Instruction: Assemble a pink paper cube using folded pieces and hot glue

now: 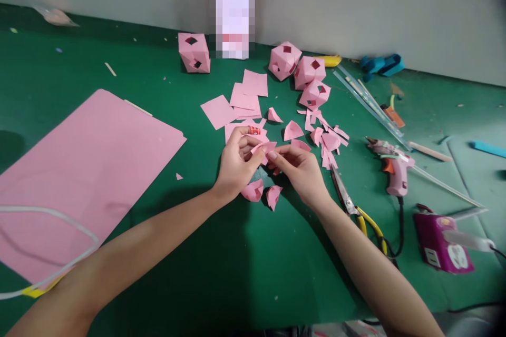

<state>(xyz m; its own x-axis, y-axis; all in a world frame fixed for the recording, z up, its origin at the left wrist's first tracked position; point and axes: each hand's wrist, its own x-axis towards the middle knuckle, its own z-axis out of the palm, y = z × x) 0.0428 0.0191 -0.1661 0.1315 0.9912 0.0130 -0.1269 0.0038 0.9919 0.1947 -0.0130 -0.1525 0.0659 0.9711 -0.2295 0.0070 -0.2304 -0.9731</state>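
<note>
A small piece of pink paper (264,146) is pinched between my two hands above the green table. My left hand (240,160) has its thumb and fingers closed on the paper's left side; a red band wraps one fingertip. The fingers of my right hand (298,168) close on the right side, partly hiding it. Just below lie two folded pink paper pieces (253,190), with more curved pieces (293,130) to the upper right. Pink paper squares (219,111) are spread beyond my left hand. Scissors with yellow handles (350,205) lie right of my right hand.
Several pink paper polyhedra (285,60) stand near the wall beside a blurred upright screen (233,10). A large pink sheet (98,168) covers the left. Paper scraps (329,142), a pink glue gun (397,168), glue sticks (367,100) and a purple box (443,242) lie on the right.
</note>
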